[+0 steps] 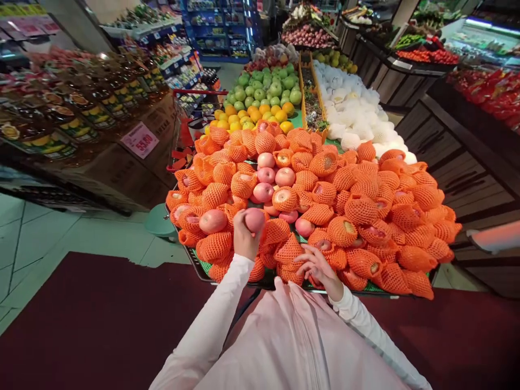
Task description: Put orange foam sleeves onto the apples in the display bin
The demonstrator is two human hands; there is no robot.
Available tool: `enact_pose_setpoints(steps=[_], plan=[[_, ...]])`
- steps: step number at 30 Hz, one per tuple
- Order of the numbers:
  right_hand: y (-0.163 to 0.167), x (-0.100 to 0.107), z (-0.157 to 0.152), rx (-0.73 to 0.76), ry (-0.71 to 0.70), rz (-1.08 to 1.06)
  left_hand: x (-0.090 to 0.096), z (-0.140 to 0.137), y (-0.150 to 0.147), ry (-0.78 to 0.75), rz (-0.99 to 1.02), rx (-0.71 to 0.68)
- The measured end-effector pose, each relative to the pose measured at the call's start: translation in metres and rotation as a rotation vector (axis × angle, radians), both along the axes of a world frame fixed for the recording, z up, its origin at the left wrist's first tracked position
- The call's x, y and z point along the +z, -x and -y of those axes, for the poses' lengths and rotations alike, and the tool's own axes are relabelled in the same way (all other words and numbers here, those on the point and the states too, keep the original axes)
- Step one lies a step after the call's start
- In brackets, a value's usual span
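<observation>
My left hand (246,238) is closed around a bare pink apple (254,220), held just above the front of the fruit pile. To its left, another uncovered apple (213,221) lies among fruit in orange foam nets (214,246). My right hand (319,266) rests near the front edge with its fingers apart, close to a netted fruit (289,251), and I see nothing in it. Whether its fingertips touch the netting I cannot tell. Several bare apples (266,175) sit in the middle of the heap.
Oranges (266,112) and green apples (264,86) lie behind the netted fruit, with white-netted fruit (353,108) at the back right. A red-handled shopping cart (175,130) stands on the left. Bottles of oil (81,103) and a green stool (159,221) are farther left.
</observation>
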State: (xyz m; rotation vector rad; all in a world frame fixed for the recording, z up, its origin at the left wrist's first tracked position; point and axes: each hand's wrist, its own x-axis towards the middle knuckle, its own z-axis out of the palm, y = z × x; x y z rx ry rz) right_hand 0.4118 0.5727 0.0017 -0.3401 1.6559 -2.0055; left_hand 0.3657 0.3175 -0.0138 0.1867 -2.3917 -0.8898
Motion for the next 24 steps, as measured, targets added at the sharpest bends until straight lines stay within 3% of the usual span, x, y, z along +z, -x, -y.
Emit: enact_pose_setpoints(steps=[4, 8, 13, 18, 21, 24], plan=[[-0.002, -0.006, -0.028, 0.029, -0.003, 0.059, -0.029, -0.007, 0.008, 0.218, 0.148, 0.278], [-0.006, -0.029, -0.049, 0.103, -0.003, 0.143, -0.054, -0.024, -0.004, 0.225, 0.205, 0.372], [0.006, -0.048, -0.055, 0.238, -0.025, 0.205, -0.057, -0.023, -0.016, 0.209, 0.219, 0.405], [0.035, -0.03, -0.026, 0.327, 0.0, 0.13, -0.04, -0.009, -0.033, 0.19, 0.21, 0.259], [0.049, -0.011, 0.011, 0.384, -0.003, 0.034, -0.026, 0.004, -0.057, 0.207, 0.221, 0.123], [0.044, 0.002, 0.059, 0.427, -0.033, -0.128, -0.021, 0.026, -0.094, 0.236, 0.182, 0.098]])
